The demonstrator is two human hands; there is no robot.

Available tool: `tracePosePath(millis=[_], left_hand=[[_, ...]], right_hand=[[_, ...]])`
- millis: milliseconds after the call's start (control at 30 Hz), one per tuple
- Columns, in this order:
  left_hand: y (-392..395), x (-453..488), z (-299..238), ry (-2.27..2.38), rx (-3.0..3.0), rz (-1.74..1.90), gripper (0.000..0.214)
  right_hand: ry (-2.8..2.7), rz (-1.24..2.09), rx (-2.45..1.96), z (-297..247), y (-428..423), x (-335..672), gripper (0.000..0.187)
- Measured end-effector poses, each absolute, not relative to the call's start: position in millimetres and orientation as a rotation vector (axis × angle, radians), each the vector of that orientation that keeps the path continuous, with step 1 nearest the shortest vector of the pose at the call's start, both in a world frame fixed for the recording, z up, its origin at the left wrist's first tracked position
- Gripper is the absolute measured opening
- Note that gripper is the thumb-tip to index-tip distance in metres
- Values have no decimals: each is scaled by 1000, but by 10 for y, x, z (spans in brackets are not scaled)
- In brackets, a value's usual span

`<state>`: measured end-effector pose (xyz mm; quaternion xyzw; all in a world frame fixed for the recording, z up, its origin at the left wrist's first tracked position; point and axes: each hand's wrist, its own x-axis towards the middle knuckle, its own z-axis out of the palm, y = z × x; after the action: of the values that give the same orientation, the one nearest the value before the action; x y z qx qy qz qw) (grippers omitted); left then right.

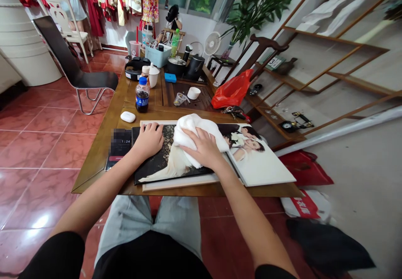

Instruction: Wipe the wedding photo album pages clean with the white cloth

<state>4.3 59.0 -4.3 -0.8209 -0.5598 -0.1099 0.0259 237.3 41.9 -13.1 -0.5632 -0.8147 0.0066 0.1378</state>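
A dark photo panel (157, 161) with a long pale dress on it lies flat on the wooden table in front of me. Over its left part rests my left hand (148, 140), empty, with fingers stretched on the surface. My right hand (203, 148) holds a bunched white cloth (193, 126) against the panel, fingers spread over it. The cloth covers part of the picture. To the right lies a light photo panel (264, 161) showing a couple. Under the dark panel, a pale board (179, 183) sticks out along the front edge.
A phone (119, 147) and a white earbud case (127, 117) lie left of the panels. Beyond them stand a cola bottle (142, 95), a small white cup (194, 93) and a red plastic bag (234, 90). Wooden shelves (304, 86) run along the right wall.
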Motion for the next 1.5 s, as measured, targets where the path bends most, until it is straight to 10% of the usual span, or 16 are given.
tracePosePath(millis=[1500], left_hand=[[596,46,-104,-1728,-2505,-398,46]], right_hand=[[-2447,-184,-1383,-267,-602,2177,66]])
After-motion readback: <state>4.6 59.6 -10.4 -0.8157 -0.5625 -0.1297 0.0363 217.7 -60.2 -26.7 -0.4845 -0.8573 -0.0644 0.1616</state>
